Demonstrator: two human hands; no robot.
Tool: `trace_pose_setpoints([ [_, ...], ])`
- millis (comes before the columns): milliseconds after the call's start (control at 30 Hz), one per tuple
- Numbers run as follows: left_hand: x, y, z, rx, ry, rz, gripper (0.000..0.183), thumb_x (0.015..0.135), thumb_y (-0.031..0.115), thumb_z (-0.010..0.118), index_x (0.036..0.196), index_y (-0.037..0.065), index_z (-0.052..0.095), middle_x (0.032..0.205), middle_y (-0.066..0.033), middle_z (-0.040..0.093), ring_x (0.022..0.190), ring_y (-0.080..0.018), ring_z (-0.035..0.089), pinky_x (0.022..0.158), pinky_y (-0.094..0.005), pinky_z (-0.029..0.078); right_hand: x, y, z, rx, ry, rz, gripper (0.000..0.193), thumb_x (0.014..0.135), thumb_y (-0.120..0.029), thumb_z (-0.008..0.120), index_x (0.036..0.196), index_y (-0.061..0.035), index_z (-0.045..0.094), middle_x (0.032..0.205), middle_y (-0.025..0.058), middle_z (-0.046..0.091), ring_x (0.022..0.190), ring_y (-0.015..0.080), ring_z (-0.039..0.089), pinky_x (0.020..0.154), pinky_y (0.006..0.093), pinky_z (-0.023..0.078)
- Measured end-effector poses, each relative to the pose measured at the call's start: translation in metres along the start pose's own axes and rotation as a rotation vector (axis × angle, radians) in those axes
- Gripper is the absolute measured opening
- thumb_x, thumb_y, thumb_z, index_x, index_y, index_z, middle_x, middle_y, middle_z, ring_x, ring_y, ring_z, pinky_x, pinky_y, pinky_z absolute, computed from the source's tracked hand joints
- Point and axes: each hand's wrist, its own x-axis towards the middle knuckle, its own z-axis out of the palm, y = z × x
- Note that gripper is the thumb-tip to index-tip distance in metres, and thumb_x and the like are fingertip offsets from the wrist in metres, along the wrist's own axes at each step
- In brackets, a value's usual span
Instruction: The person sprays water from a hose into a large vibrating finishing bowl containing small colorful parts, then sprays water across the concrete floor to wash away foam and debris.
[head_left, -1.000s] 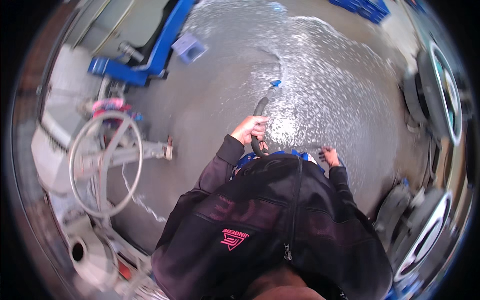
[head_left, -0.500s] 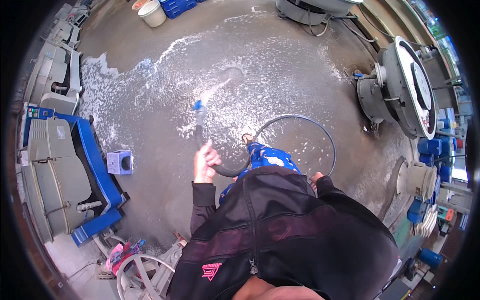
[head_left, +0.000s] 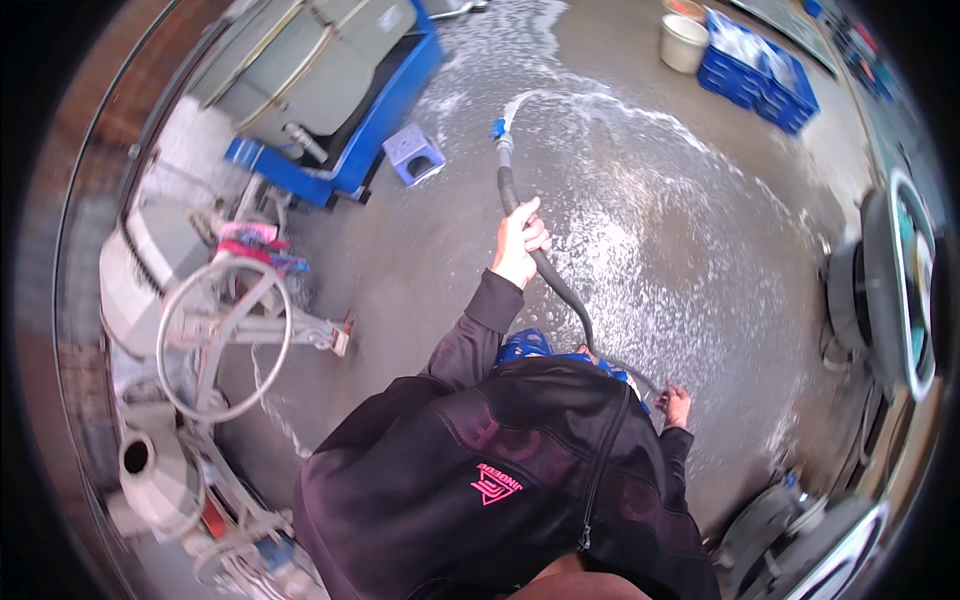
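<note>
A dark hose (head_left: 563,287) runs forward from beside my legs. My left hand (head_left: 518,243) is closed around it, well behind its front end. That end carries a grey fitting with a blue valve (head_left: 498,128), and a white stream of water (head_left: 520,100) leaves it, curving onto the wet floor. My right hand (head_left: 676,406) is low at my right side, fingers curled where a thinner stretch of the hose reaches them. Foamy water (head_left: 630,250) covers much of the floor ahead and to the right.
A small purple stool (head_left: 412,153) stands beside a large grey machine with a blue frame (head_left: 392,95). Left of me is a machine with a handwheel (head_left: 165,345). Ahead right are a white bucket (head_left: 683,45) and blue crates (head_left: 735,82). Round machines (head_left: 862,270) line the right side.
My view has swung left, bringing the handwheel machine fully into sight. The hose end and its stream now point toward the stool and blue-framed machine. Both hands keep their hold.
</note>
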Motion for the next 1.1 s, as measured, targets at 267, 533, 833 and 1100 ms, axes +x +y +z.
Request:
trace_pose_setpoints([
  [267, 0.039, 0.001, -0.038, -0.01, 0.102, 0.053, 0.027, 0.08, 0.022, 0.057, 0.062, 0.016, 0.038, 0.043, 0.0089, 0.025, 0.033, -0.0056, 0.025, 0.038, -0.0255, 0.028, 0.087, 0.088, -0.039, -0.072, 0.064, 0.255, 0.02, 0.076, -0.015, 0.056, 0.063, 0.0003, 0.053, 0.051, 0.0097, 0.052, 0.035, 0.0185, 0.046, 0.031, 0.0303, 0.034],
  [533, 0.127, 0.04, -0.053, -0.098, 0.302, 0.134, 0.027, 0.078, 0.022, 0.06, 0.063, 0.016, 0.038, 0.043, 0.0077, 0.026, 0.033, -0.006, 0.026, 0.037, -0.0249, 0.029, 0.128, -0.023, 0.053, -0.161, -0.01, 0.232, 0.018, 0.077, -0.017, 0.057, 0.071, -0.0006, 0.055, 0.056, 0.0085, 0.054, 0.042, 0.0178, 0.049, 0.035, 0.0299, 0.036],
  [833, 0.23, 0.086, -0.048, -0.045, 0.143, -0.131, 0.026, 0.076, 0.02, 0.061, 0.062, 0.014, 0.04, 0.042, 0.0073, 0.029, 0.032, -0.0053, 0.027, 0.037, -0.0244, 0.028, 0.16, -0.117, 0.198, -0.143, -0.048, 0.128, 0.019, 0.078, -0.02, 0.058, 0.08, -0.0017, 0.057, 0.061, 0.0071, 0.056, 0.048, 0.017, 0.053, 0.04, 0.0295, 0.039],
  [1100, 0.283, 0.132, 0.002, -0.045, -0.145, -0.237, 0.025, 0.081, 0.021, 0.057, 0.064, 0.015, 0.04, 0.043, 0.0081, 0.028, 0.033, -0.0048, 0.025, 0.04, -0.0247, 0.029, 0.166, -0.137, 0.288, -0.097, -0.003, 0.083, 0.022, 0.079, -0.023, 0.059, 0.088, -0.0026, 0.059, 0.066, 0.0058, 0.059, 0.055, 0.0163, 0.056, 0.044, 0.0291, 0.041],
])
